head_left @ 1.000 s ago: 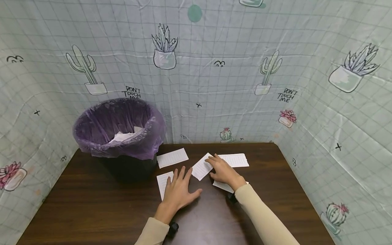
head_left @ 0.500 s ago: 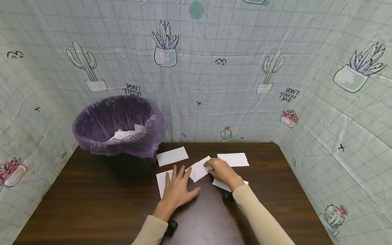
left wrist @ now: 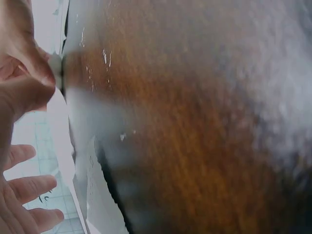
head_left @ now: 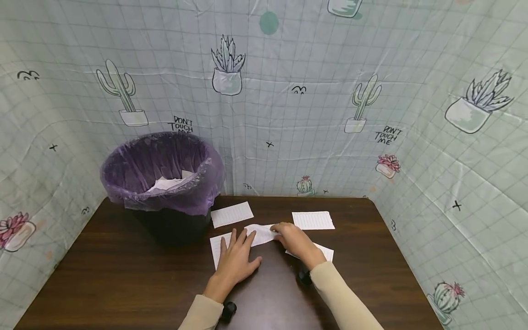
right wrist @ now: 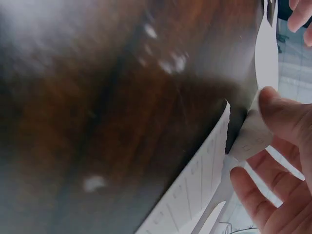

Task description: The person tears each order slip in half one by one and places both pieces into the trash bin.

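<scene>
My right hand (head_left: 298, 243) pinches the right end of a slip of lined paper (head_left: 261, 234), which bends up close over the table. In the right wrist view the thumb (right wrist: 280, 109) lies on that paper, with the fingers behind it. My left hand (head_left: 234, 260) has its fingers spread, fingertips right at the slip's left end. Partly under the left hand lies another lined slip (head_left: 216, 250). A further slip (head_left: 327, 252) is partly hidden by the right hand and wrist.
Two more paper slips lie toward the back, one at left (head_left: 232, 214) and one at right (head_left: 313, 220). A black bin (head_left: 173, 227) with a purple liner (head_left: 165, 201) stands back left, white paper (head_left: 167, 183) inside. Patterned cloth (head_left: 268, 114) surrounds the dark wooden table (head_left: 123, 284).
The right hand has drawn left and nearer, its fingers closing on the middle slip, which has turned and now bends. The left hand has shifted slightly, fingers still spread.
</scene>
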Tool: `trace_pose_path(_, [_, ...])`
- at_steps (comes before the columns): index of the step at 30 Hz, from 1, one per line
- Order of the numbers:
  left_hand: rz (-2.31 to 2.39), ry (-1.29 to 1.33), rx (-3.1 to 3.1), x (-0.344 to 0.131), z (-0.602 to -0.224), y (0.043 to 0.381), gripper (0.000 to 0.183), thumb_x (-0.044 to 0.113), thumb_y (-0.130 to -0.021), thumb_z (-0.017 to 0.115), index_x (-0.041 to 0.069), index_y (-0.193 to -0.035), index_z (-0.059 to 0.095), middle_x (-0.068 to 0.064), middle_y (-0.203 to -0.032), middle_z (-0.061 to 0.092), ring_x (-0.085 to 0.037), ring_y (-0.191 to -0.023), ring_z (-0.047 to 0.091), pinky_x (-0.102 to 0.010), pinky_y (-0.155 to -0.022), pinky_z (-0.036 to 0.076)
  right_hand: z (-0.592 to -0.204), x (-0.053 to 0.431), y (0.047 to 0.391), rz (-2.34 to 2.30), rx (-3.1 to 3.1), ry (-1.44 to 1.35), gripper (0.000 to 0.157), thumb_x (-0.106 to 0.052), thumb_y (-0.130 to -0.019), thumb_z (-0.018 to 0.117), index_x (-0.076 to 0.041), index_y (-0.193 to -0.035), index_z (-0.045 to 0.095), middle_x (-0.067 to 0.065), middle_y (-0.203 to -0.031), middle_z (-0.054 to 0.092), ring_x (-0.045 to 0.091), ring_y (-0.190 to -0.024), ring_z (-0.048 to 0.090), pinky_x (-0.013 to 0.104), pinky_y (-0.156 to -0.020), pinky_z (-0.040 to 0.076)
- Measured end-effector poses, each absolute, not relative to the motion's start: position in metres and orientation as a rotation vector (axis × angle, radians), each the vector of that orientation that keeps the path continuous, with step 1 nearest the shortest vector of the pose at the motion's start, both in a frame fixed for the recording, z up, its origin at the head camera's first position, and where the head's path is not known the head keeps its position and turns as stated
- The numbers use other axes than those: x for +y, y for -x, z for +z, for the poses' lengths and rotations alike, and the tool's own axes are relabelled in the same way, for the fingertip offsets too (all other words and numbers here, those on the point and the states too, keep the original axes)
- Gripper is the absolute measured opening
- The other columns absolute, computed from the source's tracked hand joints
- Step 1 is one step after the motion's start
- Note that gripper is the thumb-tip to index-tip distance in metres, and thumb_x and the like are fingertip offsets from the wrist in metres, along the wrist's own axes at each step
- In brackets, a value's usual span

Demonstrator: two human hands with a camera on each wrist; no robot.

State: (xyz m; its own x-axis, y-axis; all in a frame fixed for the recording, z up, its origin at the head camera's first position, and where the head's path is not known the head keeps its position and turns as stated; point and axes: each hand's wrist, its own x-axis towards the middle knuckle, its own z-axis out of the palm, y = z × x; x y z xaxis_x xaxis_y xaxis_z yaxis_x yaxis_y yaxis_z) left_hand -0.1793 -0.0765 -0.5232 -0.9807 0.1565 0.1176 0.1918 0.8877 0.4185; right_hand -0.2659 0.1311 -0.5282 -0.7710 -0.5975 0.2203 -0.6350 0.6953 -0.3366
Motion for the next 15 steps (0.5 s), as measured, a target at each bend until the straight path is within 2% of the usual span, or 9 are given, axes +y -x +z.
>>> trace_pose_path(8, [-0.671, 0.254, -2.938, -0.076, -0.523, 0.177, 0.068, 0.033, -0.090, 0.079, 0.014, -0.149, 0.053, -0.016, -0.155, 0.050, -0.049, -0.149, 0.035, -0.080, -0.112, 0.022, -0.530, 0.131, 0.253, 0.606, -2.749, -1.079, 0.023, -0.007, -0.102, 0.063, -0.001, -0.122, 0.070, 0.012, -0.115, 0.075, 0.025, -0.106, 0.073, 0.039, -0.090, 0.059])
trace_pose_path(15, [-0.742, 0.205, -2.746, -0.077, -0.519, 0.176, 0.064, 0.026, -0.086, 0.082, 0.010, -0.143, 0.058, -0.022, -0.152, 0.052, -0.055, -0.143, 0.040, -0.085, -0.106, 0.023, -0.530, 0.131, 0.244, 0.609, -2.709, -1.075, 0.017, -0.005, -0.102, 0.061, -0.001, -0.115, 0.070, 0.007, -0.100, 0.074, 0.018, -0.088, 0.071, 0.036, -0.079, 0.059])
